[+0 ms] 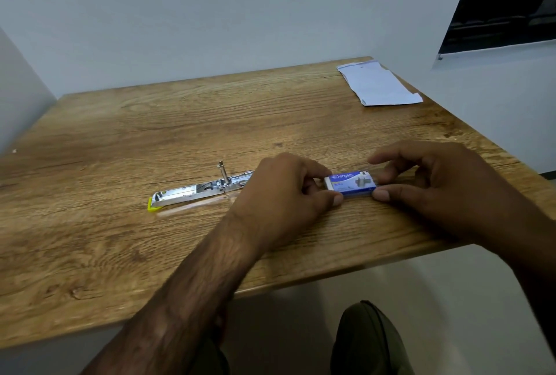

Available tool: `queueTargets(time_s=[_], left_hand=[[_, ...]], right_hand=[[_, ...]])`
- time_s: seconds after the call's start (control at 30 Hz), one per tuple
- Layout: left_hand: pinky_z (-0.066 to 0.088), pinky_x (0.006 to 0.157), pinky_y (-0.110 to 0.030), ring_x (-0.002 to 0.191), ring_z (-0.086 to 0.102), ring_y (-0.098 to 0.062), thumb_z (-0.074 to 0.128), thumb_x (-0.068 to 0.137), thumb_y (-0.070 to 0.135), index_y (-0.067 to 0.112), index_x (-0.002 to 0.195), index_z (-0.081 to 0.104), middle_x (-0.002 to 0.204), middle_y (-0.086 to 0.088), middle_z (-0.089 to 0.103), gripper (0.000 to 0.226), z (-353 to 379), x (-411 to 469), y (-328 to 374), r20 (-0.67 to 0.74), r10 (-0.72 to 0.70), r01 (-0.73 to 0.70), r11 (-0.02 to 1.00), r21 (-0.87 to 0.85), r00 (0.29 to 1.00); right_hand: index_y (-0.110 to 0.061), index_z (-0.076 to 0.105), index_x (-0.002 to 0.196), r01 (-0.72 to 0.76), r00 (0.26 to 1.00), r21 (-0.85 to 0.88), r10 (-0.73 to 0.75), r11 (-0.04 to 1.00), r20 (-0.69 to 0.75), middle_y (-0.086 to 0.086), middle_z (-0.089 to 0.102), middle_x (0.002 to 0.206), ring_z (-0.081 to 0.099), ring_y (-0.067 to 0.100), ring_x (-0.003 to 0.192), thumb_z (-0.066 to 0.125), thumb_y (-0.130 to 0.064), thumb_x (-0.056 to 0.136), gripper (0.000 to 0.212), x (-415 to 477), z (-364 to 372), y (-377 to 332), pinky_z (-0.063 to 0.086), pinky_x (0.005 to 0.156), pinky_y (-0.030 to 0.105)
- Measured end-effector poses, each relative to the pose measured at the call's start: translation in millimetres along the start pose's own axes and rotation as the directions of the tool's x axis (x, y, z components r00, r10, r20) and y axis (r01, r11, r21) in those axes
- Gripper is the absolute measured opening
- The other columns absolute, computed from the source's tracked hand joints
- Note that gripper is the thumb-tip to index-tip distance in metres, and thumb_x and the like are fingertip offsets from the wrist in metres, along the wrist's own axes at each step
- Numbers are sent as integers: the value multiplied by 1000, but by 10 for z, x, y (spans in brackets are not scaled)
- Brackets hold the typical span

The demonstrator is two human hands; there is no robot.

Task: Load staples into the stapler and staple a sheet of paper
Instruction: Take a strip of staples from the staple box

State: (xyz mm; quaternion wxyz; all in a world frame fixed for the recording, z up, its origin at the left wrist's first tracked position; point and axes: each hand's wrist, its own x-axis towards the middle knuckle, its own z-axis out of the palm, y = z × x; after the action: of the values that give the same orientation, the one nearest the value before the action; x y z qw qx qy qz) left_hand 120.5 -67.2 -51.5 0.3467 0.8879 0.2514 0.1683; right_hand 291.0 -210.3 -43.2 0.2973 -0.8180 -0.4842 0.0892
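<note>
Two hands on one blue staple box [350, 183] at worktop [120, 239] front-centre: stapler [192, 192] lies opened flat, chrome, yellow tip, left of it. Left hand [279, 194] fingers pinch the box's white inner tray end, right hand [436, 185] fingers grip the sleeve. Folded paper sheet [379, 84] sits far right corner.

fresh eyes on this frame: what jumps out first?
Two hands meeting at a small blue staple box near the table's front edge: the left hand pinches its white inner tray end, the right hand holds the other end. Just left of them lies the stapler, opened flat with its metal channel exposed. A folded sheet of paper sits untouched at the far right corner of the wooden table.
</note>
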Motion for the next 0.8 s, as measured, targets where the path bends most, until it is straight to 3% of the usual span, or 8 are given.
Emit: queueTargets(time_s=[0.13, 0.27, 0.37, 0.43, 0.5, 0.6, 0.67, 0.8], left_hand=[[53, 66, -21, 48, 57, 7, 77, 85, 33, 24, 125, 70, 70, 6, 71, 41, -11, -10, 1, 18, -13, 13, 1000, -17, 1000], [49, 64, -17, 46, 57, 8, 79, 83, 32, 25, 122, 71, 71, 7, 73, 40, -21, -20, -7, 12, -39, 39, 999, -35, 999], [45, 59, -13, 42, 56, 8, 81, 82, 29, 25, 116, 73, 67, 6, 73, 34, -30, -37, -15, 9, -56, 56, 996, -66, 998], [44, 55, -8, 41, 57, 7, 80, 83, 29, 25, 114, 73, 65, 7, 72, 32, -35, -45, -17, 17, -60, 61, 996, -73, 998], [44, 55, -7, 42, 58, 7, 79, 84, 29, 25, 115, 73, 64, 8, 71, 32, -37, -48, -16, 20, -61, 63, 995, -71, 998], [44, 57, -11, 44, 59, 8, 79, 84, 30, 26, 116, 72, 63, 10, 70, 34, -35, -55, -15, 22, -67, 68, 995, -79, 998], [44, 55, -9, 45, 59, 7, 79, 84, 31, 27, 116, 71, 63, 10, 70, 33, -35, -62, -16, 22, -65, 67, 995, -77, 998], [44, 51, -5, 44, 60, 6, 78, 84, 30, 27, 114, 72, 62, 10, 70, 30, -41, -72, -22, 23, -55, 56, 996, -68, 998]], right_hand=[[-47, 68, 100, -69, 998, 15, 69, 998, 3, -19, 71, 84, 60, 1, 70, 83, -26, 76, 35, -1, -84, 60, 49, 70, 32], [-47, 69, 92, -108, 994, 22, 109, 994, -20, -18, 71, 81, 62, 5, 57, 81, -25, 78, 30, -18, -174, 142, 55, 69, 40], [-48, 69, 91, -122, 992, 30, 123, 992, -12, -34, 67, 86, 65, 2, 55, 81, -23, 79, 30, -35, -257, 197, 53, 59, 34], [-50, 68, 91, -109, 994, 30, 110, 994, -23, -37, 66, 89, 64, -1, 55, 81, -26, 78, 30, -43, -291, 201, 52, 61, 34], [-53, 67, 91, -62, 998, 9, 62, 998, -33, -40, 64, 94, 61, -9, 62, 79, -37, 73, 27, -53, -295, 146, 51, 66, 35], [-56, 64, 95, 32, 999, 8, -33, 999, 43, -43, 62, 95, 59, -9, 66, 74, -56, 63, 34, -69, -226, -21, 42, 58, 25], [-53, 63, 104, 80, 991, -22, -77, 997, 111, -39, 64, 91, 56, -13, 72, 77, -52, 68, 39, -54, -117, -123, 35, 58, 18], [-44, 64, 120, 102, 987, -99, -89, 990, 133, -24, 57, 113, 45, -11, 78, 80, -40, 77, 46, 22, 100, -226, 30, 63, 14]])
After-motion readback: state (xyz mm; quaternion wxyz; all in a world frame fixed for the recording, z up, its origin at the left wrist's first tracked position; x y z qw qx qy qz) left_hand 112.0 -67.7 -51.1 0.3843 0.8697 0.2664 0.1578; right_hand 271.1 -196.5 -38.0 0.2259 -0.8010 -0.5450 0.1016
